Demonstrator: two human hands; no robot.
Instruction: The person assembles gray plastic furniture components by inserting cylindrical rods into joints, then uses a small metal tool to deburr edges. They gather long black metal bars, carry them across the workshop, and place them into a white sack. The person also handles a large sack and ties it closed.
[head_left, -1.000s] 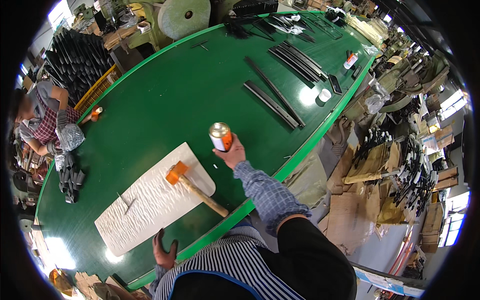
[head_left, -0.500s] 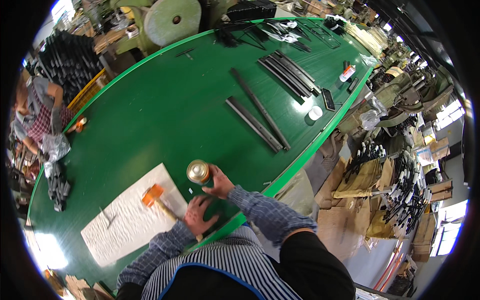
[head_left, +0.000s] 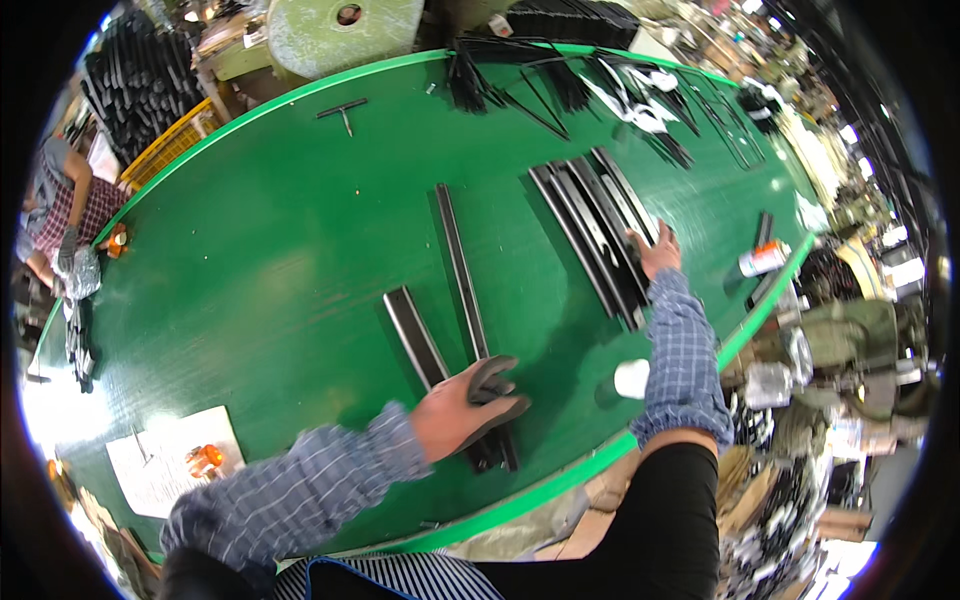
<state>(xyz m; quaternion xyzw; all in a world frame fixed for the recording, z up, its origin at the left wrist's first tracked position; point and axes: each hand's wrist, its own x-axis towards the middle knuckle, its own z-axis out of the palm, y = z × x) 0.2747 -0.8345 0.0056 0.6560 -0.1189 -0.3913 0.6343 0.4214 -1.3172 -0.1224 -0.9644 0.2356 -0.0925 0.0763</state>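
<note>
My right hand (head_left: 657, 250) is at the near end of the rightmost black metal bar (head_left: 622, 195), its thumb and fingers closed around it. Several similar dark bars (head_left: 578, 225) lie side by side to its left. My left hand (head_left: 460, 405) reaches over two separate bars, thumb and fingers apart, nothing visibly held; its fingers look dark. One of these is a wide black bar (head_left: 414, 335), the other a narrow black bar (head_left: 458, 260); the hand covers part of both. Whether it touches them I cannot tell.
A white cup (head_left: 632, 379) stands beside my right forearm; a spray can (head_left: 763, 258) lies near the right edge. An orange mallet head (head_left: 205, 460) rests on a white sheet (head_left: 125, 480). A T-handled tool (head_left: 343, 112) lies far left. Another person (head_left: 75, 200) works at the left edge.
My right hand has let go of the can and moved forward and right to the bar bundle. My left hand has left the mallet handle for the two separate bars. The view has shifted.
</note>
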